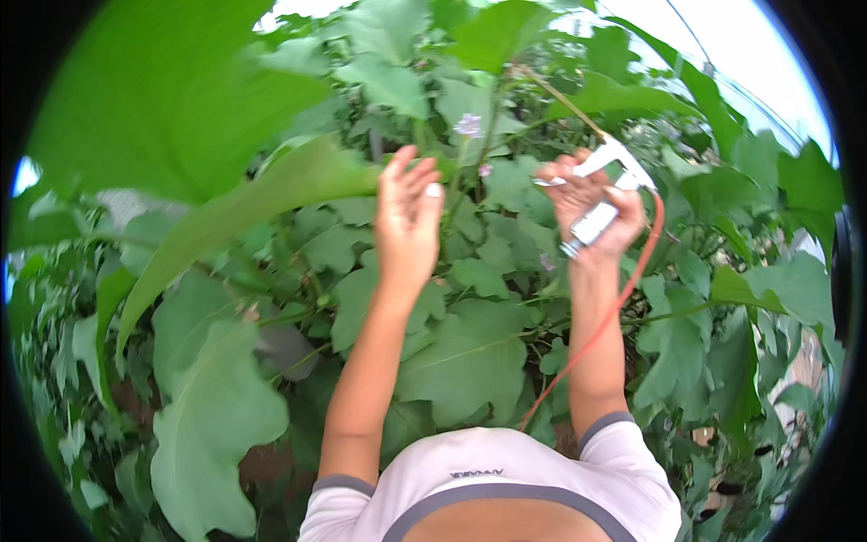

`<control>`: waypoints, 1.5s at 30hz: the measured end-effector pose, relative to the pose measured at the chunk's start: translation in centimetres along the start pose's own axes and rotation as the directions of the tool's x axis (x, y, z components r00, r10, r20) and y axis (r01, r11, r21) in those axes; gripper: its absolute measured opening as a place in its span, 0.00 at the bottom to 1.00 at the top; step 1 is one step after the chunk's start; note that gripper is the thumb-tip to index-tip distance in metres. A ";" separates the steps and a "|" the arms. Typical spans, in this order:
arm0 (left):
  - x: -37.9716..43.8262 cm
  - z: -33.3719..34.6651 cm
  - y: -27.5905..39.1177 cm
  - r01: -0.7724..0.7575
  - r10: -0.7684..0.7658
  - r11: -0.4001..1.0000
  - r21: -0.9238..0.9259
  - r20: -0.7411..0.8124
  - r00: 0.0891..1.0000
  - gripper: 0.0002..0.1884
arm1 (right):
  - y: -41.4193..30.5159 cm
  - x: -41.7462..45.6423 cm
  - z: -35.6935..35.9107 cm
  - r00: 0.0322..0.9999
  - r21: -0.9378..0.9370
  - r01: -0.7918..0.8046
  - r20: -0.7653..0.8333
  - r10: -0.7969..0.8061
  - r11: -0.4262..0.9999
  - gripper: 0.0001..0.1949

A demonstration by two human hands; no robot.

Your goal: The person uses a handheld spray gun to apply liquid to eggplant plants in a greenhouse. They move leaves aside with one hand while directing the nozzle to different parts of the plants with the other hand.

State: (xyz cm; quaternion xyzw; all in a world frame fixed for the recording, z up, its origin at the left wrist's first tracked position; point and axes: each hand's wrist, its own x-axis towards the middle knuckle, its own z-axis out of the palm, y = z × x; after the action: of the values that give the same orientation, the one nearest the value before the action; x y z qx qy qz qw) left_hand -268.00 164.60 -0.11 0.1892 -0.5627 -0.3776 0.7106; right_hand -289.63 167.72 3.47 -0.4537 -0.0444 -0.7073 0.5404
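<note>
My right hand (596, 203) grips a white spray gun (626, 166) with a thin brass-coloured wand (562, 95) that points up and to the left among the leaves. From the gun a red hose (626, 291) runs down past my forearm towards my shirt. My left hand (410, 210) is raised beside a large green leaf (271, 190), fingers apart and slightly curled, with nothing visible held; whether it touches the leaf cannot be told. Between and beyond my hands, a pale purple flower (469, 126) stands on the leafy plant, which looks like eggplant.
Dense foliage surrounds both arms. A very large leaf (169, 101) fills the upper left, close to the camera. A broad lobed leaf (467, 359) spreads between my forearms, another (210, 420) hangs at lower left. Bright translucent sheeting (765, 61) shows at upper right.
</note>
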 end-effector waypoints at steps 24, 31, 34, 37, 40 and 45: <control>-10.2 -26.8 12.3 -0.142 0.416 0.778 0.612 -0.333 0.846 0.25 | 17.2 -17.6 11.0 0.737 -0.075 -0.450 0.532 0.417 0.890 0.19; -12.2 -31.4 10.2 0.220 0.264 0.426 0.878 -0.353 0.898 0.23 | 21.1 -16.3 12.5 0.712 -0.099 -0.584 0.414 0.567 0.806 0.17; -12.7 -33.1 9.6 0.220 0.105 0.488 0.845 -0.306 0.946 0.21 | 23.5 -15.6 13.4 0.689 -0.079 -0.592 0.467 0.555 0.802 0.19; -11.1 -34.3 11.8 0.353 -0.095 0.647 0.676 -0.387 0.917 0.22 | 26.3 -14.8 15.0 0.658 -0.046 -0.597 0.543 0.522 0.801 0.19; -7.3 -36.4 14.0 0.167 0.033 0.799 0.578 -0.319 0.947 0.24 | 29.0 -13.6 17.4 0.637 -0.035 -0.595 0.588 0.498 0.803 0.19; -1.2 -41.2 16.4 -0.107 0.252 0.908 0.406 -0.322 0.912 0.32 | 34.4 -11.1 22.0 0.638 -0.012 -0.538 0.648 0.416 0.843 0.18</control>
State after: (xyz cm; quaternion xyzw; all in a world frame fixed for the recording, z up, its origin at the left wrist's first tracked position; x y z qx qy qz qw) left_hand -223.95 169.67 -1.68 0.3369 -0.4972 -0.1512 0.7852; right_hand -248.85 173.74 -6.05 -0.6065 -0.1643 -0.3384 0.7004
